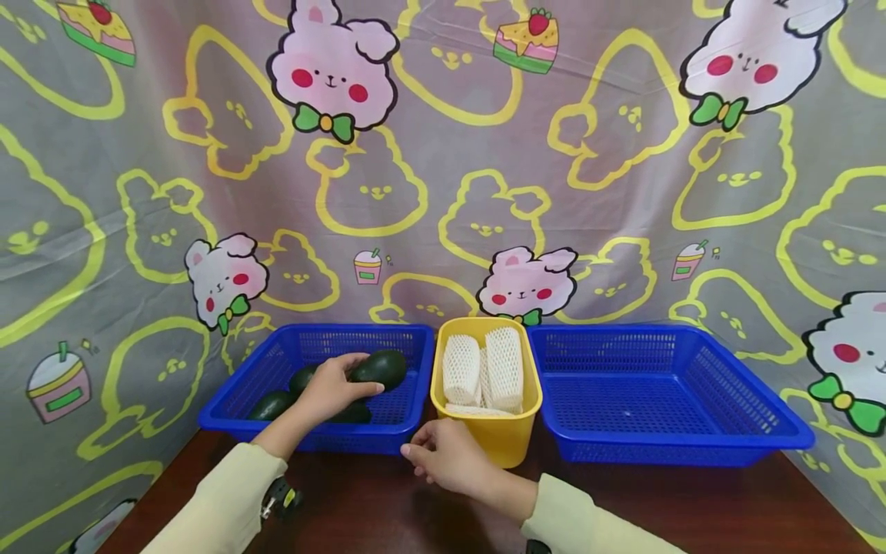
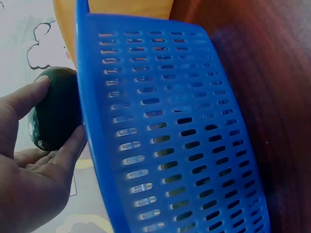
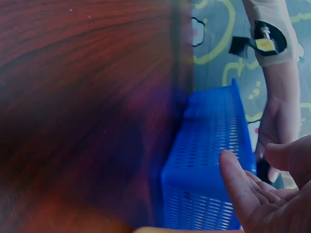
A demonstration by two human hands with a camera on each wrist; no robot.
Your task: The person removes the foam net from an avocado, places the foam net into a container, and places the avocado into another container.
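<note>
My left hand (image 1: 332,391) grips a dark green avocado (image 1: 386,369), thumb on one side and fingers on the other. It is held over the left blue basket (image 1: 374,442), where several more avocados (image 1: 272,405) lie under and beside the hand. In the left wrist view, the held avocado (image 2: 56,109) shows just past the basket's rim. My right hand (image 1: 451,455) is empty, its fingers loosely bent, between that basket's front corner and the yellow bin (image 1: 497,442). White foam net sleeves (image 1: 504,368) fill the bin.
A second blue basket (image 1: 657,448) stands to the right of the bin, with no fruit showing in it. All three containers sit side by side on a dark wooden table (image 1: 443,515). Behind them hangs a patterned curtain (image 1: 443,146).
</note>
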